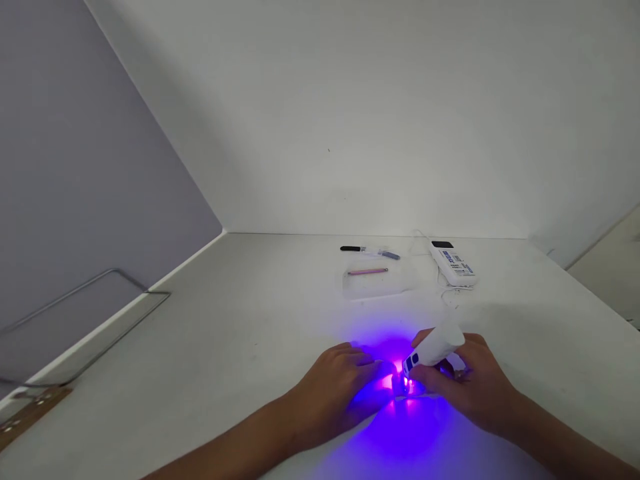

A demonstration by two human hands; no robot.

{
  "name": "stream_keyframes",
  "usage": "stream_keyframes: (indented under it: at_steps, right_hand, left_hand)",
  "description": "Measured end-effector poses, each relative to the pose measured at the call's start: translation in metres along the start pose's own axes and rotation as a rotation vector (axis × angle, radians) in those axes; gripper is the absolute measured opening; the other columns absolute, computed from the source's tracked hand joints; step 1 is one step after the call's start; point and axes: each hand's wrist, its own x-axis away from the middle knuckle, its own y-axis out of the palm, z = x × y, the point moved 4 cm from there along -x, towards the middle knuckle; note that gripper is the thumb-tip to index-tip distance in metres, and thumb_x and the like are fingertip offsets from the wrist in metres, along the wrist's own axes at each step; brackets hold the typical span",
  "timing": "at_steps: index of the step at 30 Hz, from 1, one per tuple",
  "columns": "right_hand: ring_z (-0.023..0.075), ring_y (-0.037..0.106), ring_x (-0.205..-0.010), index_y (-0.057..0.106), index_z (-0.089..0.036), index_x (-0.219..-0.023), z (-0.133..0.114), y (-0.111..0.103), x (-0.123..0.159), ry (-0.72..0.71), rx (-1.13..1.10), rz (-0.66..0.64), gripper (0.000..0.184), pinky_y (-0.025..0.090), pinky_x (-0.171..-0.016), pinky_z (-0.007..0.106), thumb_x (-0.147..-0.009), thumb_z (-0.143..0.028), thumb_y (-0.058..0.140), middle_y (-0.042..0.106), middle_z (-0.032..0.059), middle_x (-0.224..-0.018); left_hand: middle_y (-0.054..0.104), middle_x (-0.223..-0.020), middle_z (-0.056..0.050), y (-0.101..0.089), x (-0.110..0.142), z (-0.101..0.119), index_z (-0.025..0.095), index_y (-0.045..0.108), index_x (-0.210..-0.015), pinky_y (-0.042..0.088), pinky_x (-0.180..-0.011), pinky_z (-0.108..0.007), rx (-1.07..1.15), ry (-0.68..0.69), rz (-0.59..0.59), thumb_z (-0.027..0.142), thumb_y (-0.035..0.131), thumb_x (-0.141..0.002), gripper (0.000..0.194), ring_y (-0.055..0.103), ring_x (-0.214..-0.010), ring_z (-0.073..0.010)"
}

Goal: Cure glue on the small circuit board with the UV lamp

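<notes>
My right hand [473, 387] is wrapped round a small white lamp [434, 350] that throws violet light down onto the white table [240, 333]. Its lit tip points at a tiny object [399, 385] between my hands, too small and glare-washed to name. My left hand [337, 383] lies beside that spot, fingers together, their tips touching or pinching the tiny object. A thin white cable [447, 297] runs from the lamp toward the back of the table.
Further back lie a clear flat tray [375, 283] with a pinkish stick in it, a black-capped pen [370, 251] and a white power bank [453, 263]. A wire frame [115, 300] stands at the left wall. White walls close the back.
</notes>
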Motion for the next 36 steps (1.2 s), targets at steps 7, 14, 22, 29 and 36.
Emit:
stream_keyframes:
  at_steps: [7,14,22,29,36]
  right_hand:
    - [0.013,0.055,-0.055,0.067,-0.021,-0.076,0.0007,0.0007,0.0,-0.023,0.046,-0.002,0.022,0.044,-0.049,0.022,-0.091,-0.036,0.069,0.062,-0.0008,-0.064]
    - [0.0122,0.051,-0.054,0.064,-0.02,-0.074,-0.0031,0.0007,0.0001,-0.065,0.078,0.005,0.027,0.041,-0.048,0.022,-0.093,-0.039,0.068,0.061,-0.0009,-0.063]
    - [0.0114,0.05,-0.054,0.064,-0.021,-0.072,-0.0033,0.0002,0.0016,-0.121,0.076,0.011,0.022,0.04,-0.05,0.022,-0.09,-0.031,0.071,0.064,-0.0004,-0.066]
    - [0.011,0.048,-0.053,0.062,-0.021,-0.07,-0.0049,0.0013,-0.0008,-0.102,0.065,-0.001,0.024,0.038,-0.048,0.022,-0.091,-0.031,0.069,0.062,-0.0015,-0.065]
    - [0.0104,0.048,-0.054,0.064,-0.021,-0.073,-0.005,0.0014,-0.0004,-0.088,0.07,-0.026,0.02,0.037,-0.048,0.021,-0.091,-0.029,0.069,0.062,-0.0023,-0.066]
  left_hand:
    - [0.074,-0.085,-0.003,0.0007,0.0004,-0.0008,0.022,0.068,-0.099,0.05,-0.078,-0.032,-0.008,0.012,-0.011,0.03,0.05,-0.105,0.02,0.07,-0.077,-0.0202]
    - [0.073,-0.083,-0.003,0.0003,0.0013,-0.0016,0.021,0.067,-0.098,0.05,-0.076,-0.031,-0.034,0.015,-0.021,0.028,0.051,-0.103,0.018,0.069,-0.076,-0.0205]
    - [0.072,-0.083,-0.002,-0.0013,-0.0004,0.0006,0.022,0.067,-0.101,0.049,-0.074,-0.031,-0.036,0.024,-0.025,0.027,0.049,-0.104,0.019,0.068,-0.074,-0.0197]
    - [0.073,-0.084,-0.003,-0.0017,0.0013,-0.0001,0.022,0.066,-0.101,0.05,-0.076,-0.032,-0.033,0.024,-0.015,0.029,0.05,-0.104,0.018,0.07,-0.078,-0.0206]
    - [0.075,-0.09,-0.002,-0.0018,0.0009,-0.0004,0.023,0.065,-0.103,0.049,-0.078,-0.034,-0.011,0.002,-0.036,0.028,0.05,-0.104,0.016,0.07,-0.081,-0.0216]
